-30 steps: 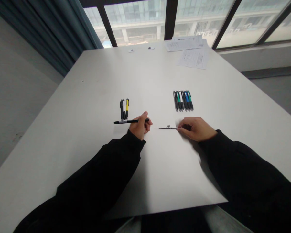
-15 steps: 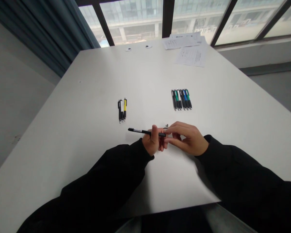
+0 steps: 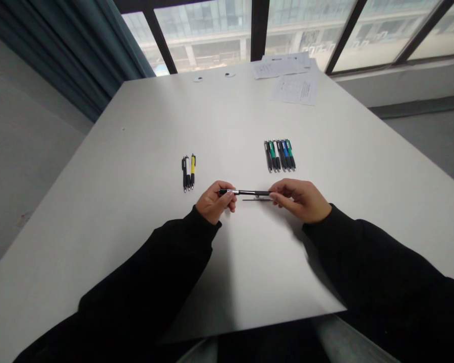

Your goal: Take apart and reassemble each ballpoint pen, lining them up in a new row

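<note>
Between my two hands a black pen is held level above the table. My left hand pinches its left end, where a pale label shows. The fingertips of my right hand grip the other end and hide its tip. Just under the pen, a thin dark rod like an ink refill lies on the table, partly covered by the right fingers. A small metallic bit beside it is too small to name.
On the white table, a black, a white and a yellow pen lie together at left. A row of several pens is farther right. Printed papers and two small white pieces lie at the far edge by the window.
My left hand has moved left and up along the pen, from its middle to its left end. My right hand has risen slightly and now grips the right end. The pen has shifted right.
</note>
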The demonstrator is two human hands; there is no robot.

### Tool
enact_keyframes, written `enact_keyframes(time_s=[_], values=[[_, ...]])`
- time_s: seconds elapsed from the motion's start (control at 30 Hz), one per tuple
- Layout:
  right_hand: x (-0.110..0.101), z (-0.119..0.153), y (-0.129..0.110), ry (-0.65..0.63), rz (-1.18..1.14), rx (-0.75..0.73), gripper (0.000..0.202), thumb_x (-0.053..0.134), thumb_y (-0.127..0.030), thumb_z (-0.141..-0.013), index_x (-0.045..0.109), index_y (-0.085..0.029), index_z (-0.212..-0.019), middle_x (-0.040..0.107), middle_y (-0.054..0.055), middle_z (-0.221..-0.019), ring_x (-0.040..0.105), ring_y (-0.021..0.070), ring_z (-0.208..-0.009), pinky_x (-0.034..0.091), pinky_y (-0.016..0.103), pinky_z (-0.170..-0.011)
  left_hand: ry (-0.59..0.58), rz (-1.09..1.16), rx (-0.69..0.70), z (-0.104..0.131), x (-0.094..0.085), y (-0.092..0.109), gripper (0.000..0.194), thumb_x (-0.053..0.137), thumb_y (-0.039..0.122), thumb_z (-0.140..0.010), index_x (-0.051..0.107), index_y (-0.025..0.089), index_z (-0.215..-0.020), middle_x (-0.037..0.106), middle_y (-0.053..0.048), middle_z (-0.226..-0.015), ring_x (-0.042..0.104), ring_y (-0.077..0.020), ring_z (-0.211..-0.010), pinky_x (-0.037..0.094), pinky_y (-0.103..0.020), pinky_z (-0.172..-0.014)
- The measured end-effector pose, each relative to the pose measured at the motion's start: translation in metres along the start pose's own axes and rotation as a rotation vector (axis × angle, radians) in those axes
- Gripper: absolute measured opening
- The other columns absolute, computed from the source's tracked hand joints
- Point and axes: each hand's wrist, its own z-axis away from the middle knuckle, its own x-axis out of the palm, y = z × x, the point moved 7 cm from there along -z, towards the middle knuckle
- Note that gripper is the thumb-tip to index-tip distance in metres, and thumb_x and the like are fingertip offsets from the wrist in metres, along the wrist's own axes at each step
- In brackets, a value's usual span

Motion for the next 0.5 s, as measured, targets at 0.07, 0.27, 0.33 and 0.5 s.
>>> enact_keyframes(time_s=[0.07,0.27,0.33,0.5], values=[[-0.003,0.001,0.006,-0.022,0.04,0.01,0.018,0.059,-0.032,-0.088,0.065,-0.015,-0.087,0.065,0.003,-0.07,0.056,0.0125,-0.059,0.046,0.025,-0.058,0.026,-0.162,0.064,0.0,-0.008,0.005,0.032,0.071,0.042,-0.076,0.061,0.014,-0.089,0.062,0.0,-0.064,0.056,-0.0094,-0.051,0.048,-0.022,-0.049],[-0.004,0.007,0.02,-0.202,0.066,0.08,0.018,0.06,-0.033,-0.084,0.065,-0.015,-0.084,0.059,0.001,-0.065,0.05,0.012,-0.056,0.041,0.024,-0.054,-0.091,-0.738,0.475,0.005,0.003,0.024,0.018,0.074,0.033,-0.076,0.076,0.017,-0.084,0.064,-0.004,-0.072,0.051,-0.0073,-0.051,0.043,-0.02,-0.048],[-0.003,0.008,0.02,-0.242,0.091,0.091,0.017,0.06,-0.032,-0.083,0.065,-0.015,-0.083,0.059,0.001,-0.065,0.05,0.0119,-0.056,0.041,0.024,-0.054,-0.093,-0.84,0.546,0.006,0.005,0.025,0.018,0.074,0.033,-0.075,0.077,0.019,-0.084,0.061,-0.003,-0.07,0.048,-0.0067,-0.05,0.042,-0.02,-0.048],[-0.003,0.006,0.017,-0.27,0.231,0.034,0.014,0.061,-0.029,-0.082,0.068,-0.016,-0.083,0.063,0.001,-0.066,0.053,0.0124,-0.058,0.04,0.025,-0.058,-0.09,-0.973,0.55,0.005,0.005,0.02,0.019,0.075,0.034,-0.073,0.077,0.02,-0.085,0.061,-0.002,-0.069,0.053,-0.0102,-0.058,0.045,-0.023,-0.054]])
